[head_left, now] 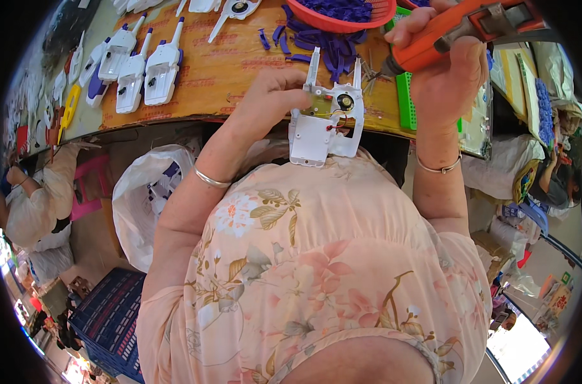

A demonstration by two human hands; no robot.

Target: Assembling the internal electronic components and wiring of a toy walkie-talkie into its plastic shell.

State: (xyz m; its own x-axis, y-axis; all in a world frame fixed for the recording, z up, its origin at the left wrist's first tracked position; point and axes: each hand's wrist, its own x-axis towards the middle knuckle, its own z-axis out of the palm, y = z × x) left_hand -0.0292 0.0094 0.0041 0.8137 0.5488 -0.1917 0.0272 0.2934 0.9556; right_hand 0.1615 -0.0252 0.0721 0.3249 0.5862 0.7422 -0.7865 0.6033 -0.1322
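Note:
At the table's near edge lies a white plastic housing (309, 141), with a round black speaker and thin coloured wires inside. Two white prongs point away from me. My left hand (275, 102) grips its left side, fingers and thumb closed on the upper part. My right hand (446, 86) is wrapped round an orange power screwdriver (428, 48), held up to the right of the housing. The tool's dark chuck points down and left, above several loose screws (368, 72), and apart from the housing.
Several white toy handset shells (161, 70) lie at left. Purple plastic strips (326, 45) are spread below a red basket (348, 25) of purple parts. A green tray (406, 102) stands at right. A white sack (137, 211) and blue crate (108, 313) are lower left; another person (38, 198) sits far left.

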